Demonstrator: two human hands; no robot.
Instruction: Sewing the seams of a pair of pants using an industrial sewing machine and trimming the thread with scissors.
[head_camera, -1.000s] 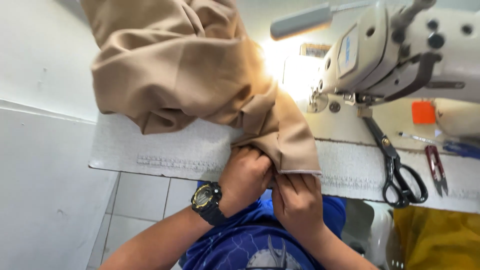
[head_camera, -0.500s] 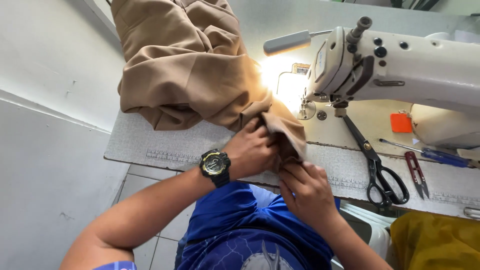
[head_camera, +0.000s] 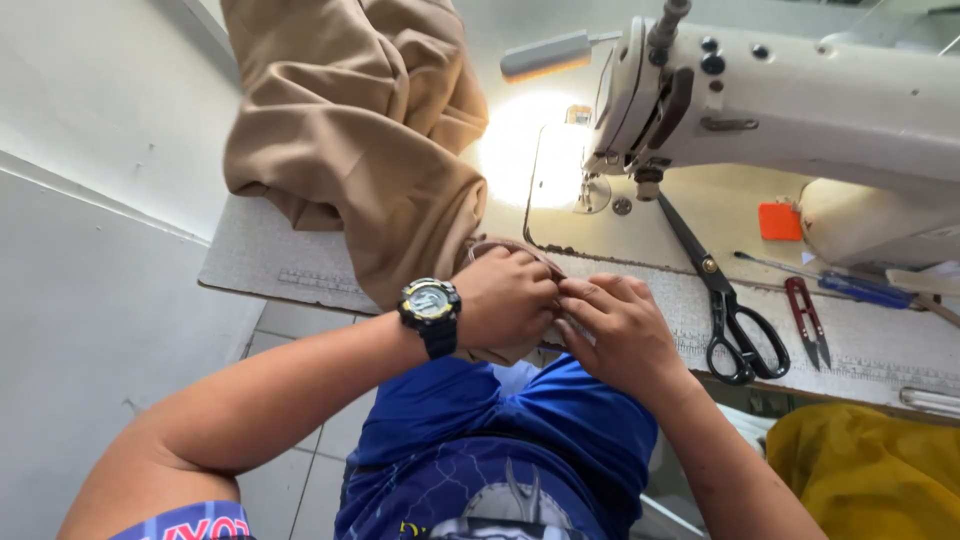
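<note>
At the near edge of the worktop (head_camera: 260, 265) both hands meet on one end of the tan cloth (head_camera: 350, 130): the left hand (head_camera: 510, 300), a watch (head_camera: 430, 305) on its wrist, is curled over the hem, and the right hand (head_camera: 620, 335) pinches the same fold with its fingertips, so the two touch. The cloth runs from that hem away toward the far left corner, its long axis slanting left and back, where it piles in thick folds. It looks soft and limp, of middling weight — likely to slump and slide off the edge if let go, so the doubled hem seems the surest place to grip. Right of the hands lie black scissors (head_camera: 735, 325), blades pointing away, then small red-handled snips (head_camera: 805, 320). Beyond them stands the sewing machine (head_camera: 800, 95), its lamp bright on the bed — well apart from the cloth's gripped end.
</note>
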